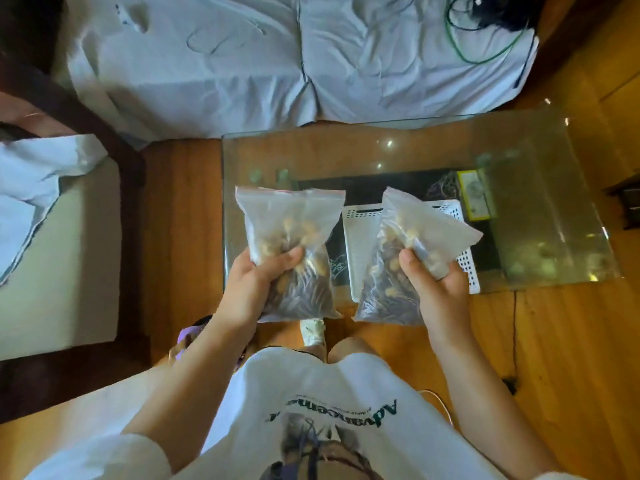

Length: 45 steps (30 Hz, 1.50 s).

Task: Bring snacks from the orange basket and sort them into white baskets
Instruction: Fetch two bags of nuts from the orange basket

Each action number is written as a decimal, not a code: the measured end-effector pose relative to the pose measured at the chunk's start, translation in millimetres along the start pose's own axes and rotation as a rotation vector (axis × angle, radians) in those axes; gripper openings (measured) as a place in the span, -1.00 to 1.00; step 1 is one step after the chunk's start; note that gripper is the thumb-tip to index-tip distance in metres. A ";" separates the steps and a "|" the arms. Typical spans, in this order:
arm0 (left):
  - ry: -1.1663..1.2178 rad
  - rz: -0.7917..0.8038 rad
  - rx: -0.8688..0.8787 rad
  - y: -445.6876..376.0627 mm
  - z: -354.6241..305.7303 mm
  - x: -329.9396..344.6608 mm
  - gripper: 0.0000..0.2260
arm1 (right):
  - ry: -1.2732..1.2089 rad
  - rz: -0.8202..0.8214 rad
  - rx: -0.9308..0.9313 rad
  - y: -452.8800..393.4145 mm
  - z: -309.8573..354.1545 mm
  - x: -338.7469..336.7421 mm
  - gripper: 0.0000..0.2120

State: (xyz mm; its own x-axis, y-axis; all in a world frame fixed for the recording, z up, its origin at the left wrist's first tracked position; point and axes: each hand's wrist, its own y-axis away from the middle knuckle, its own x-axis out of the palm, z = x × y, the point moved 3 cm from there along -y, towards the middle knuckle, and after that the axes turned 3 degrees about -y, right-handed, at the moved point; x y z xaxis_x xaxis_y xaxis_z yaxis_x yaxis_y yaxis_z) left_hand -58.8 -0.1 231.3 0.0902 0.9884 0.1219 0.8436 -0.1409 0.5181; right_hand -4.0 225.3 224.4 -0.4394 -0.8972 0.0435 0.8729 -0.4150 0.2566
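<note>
I see the left hand closed around a clear zip bag of mixed snacks, held upright above the near left edge of the glass table. The right hand grips a second snack bag, tilted, above a white basket standing on the table. The bags are apart.

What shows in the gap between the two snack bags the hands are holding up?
In the head view, between the left bag and the right bag, a white perforated basket shows, sitting on the glass table.
</note>
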 end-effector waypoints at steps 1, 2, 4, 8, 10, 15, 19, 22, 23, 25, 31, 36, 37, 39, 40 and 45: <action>-0.007 -0.002 0.007 -18.1 -9.5 3.9 -0.78 | 0.015 0.001 0.000 -20.9 2.8 5.2 -0.69; -0.005 -0.011 0.008 -37.1 -16.8 7.6 -0.81 | 0.036 -0.002 0.002 -41.5 4.3 9.6 -0.73; 0.004 -0.048 0.000 -75.3 -27.3 12.6 -0.86 | 0.067 0.004 0.012 -82.5 2.0 17.8 -0.79; 0.022 -0.171 -0.022 -158.7 -30.4 16.5 -0.94 | 0.118 0.047 0.082 -165.1 -20.5 37.0 -0.78; -0.017 -0.226 -0.039 -201.8 -24.1 17.9 -0.94 | 0.130 0.059 0.117 -206.0 -40.1 46.6 -0.85; -0.073 -0.272 -0.100 -302.8 13.7 25.3 -0.88 | 0.155 0.077 0.210 -293.9 -103.6 64.9 -0.90; -0.156 -0.339 -0.165 -366.8 61.3 23.2 -0.79 | 0.200 0.091 0.284 -340.9 -161.4 72.9 -0.89; -0.219 -0.348 -0.227 -402.0 100.9 17.3 -0.84 | 0.242 0.076 0.329 -370.8 -199.5 72.1 -0.84; -0.255 -0.345 -0.250 -411.1 112.6 15.0 -0.85 | 0.248 0.064 0.351 -380.3 -210.6 71.0 -0.84; -0.328 -0.330 -0.308 -426.6 131.8 10.5 -0.81 | 0.254 0.046 0.409 -394.8 -229.8 69.6 -0.82; -0.377 -0.277 -0.441 -453.6 161.3 5.8 -0.85 | 0.394 0.166 0.542 -406.2 -279.6 77.9 -0.81; -0.632 -0.223 -0.436 -462.2 163.2 5.4 -0.66 | 0.505 0.179 0.544 -409.1 -293.7 83.4 -0.73; -0.696 -0.221 -0.431 -463.5 162.1 4.9 -0.60 | 0.518 0.182 0.546 -410.1 -292.8 83.7 -0.66; -0.739 -0.231 -0.449 -462.0 158.5 4.2 -0.51 | 0.527 0.190 0.553 -410.5 -289.3 83.0 -0.57; -0.716 -0.231 -0.476 -458.9 156.1 4.4 -0.50 | 0.519 0.192 0.564 -409.8 -286.8 82.1 -0.56; -0.589 -0.247 -0.550 -439.0 134.5 5.6 -0.41 | 0.545 0.208 0.639 -401.2 -265.9 77.0 -0.48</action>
State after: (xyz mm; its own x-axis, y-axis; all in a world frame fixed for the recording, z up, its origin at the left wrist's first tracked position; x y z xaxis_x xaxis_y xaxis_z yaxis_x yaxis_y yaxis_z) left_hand -357.4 74.8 -109.3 0.3273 0.8406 -0.4316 0.5114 0.2265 0.8290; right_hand -331.6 282.6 -132.0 0.0223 -0.9605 -0.2774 0.5658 -0.2166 0.7956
